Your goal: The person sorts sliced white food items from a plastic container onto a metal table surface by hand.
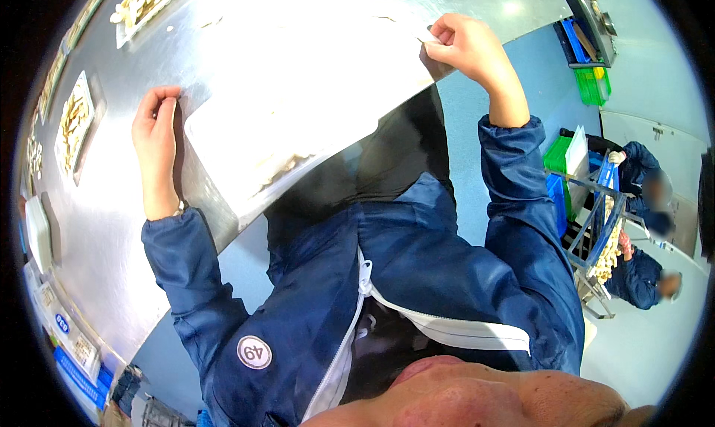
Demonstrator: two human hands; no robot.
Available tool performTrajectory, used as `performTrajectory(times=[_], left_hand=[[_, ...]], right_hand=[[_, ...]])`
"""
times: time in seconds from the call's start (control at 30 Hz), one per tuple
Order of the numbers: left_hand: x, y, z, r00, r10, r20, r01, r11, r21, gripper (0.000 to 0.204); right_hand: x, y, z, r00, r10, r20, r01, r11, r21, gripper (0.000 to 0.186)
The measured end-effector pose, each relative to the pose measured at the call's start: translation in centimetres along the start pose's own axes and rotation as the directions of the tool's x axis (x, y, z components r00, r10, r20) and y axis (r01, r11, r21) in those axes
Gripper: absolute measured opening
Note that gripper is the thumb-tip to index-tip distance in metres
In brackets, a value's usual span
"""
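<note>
The tray lay along the near edge of the table, with bare room left of the curled left hand, whose hold I could not tell, while the right hand pinched a pale bit farther right.

The left hand curls beside a white tray at the steel table's near edge; farther right, the right hand pinches something pale.
</note>
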State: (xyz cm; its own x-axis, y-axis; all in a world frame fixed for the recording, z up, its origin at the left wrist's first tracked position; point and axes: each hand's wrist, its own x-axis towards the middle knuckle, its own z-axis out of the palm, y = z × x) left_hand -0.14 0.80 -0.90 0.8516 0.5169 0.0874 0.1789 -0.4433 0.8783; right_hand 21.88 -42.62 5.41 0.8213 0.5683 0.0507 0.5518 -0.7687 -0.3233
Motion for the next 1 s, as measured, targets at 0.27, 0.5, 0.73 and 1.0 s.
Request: performTrajectory(times=[0.27, 0.5, 0.73, 1.0], left_hand=[[0.1, 0.8, 0.5, 0.997, -0.055, 0.051, 0.058, 0.996, -0.067, 0.015], [-0.1, 0.6, 0.6, 0.996, -0.083, 0.036, 0.088, 0.987, -0.138, 0.015], [0.0, 1.2, 0.4, 0.997, -0.053, 0.047, 0.056, 0.996, -0.073, 0.016], [0.0, 1.3, 0.6, 0.997, -0.073, 0.035, 0.076, 0.995, -0.064, 0.016]], right_hand=[[0.7, -8.0, 0.5, 0.79, -0.596, -0.143, 0.61, 0.785, 0.102, 0.026], [0.3, -15.4, 1.7, 0.716, -0.696, -0.058, 0.698, 0.711, 0.08, 0.024], [0.1, -16.2, 2.1, 0.709, -0.705, -0.026, 0.704, 0.705, 0.085, 0.023], [0.0, -16.0, 1.8, 0.756, -0.643, 0.124, 0.648, 0.762, 0.002, 0.021]])
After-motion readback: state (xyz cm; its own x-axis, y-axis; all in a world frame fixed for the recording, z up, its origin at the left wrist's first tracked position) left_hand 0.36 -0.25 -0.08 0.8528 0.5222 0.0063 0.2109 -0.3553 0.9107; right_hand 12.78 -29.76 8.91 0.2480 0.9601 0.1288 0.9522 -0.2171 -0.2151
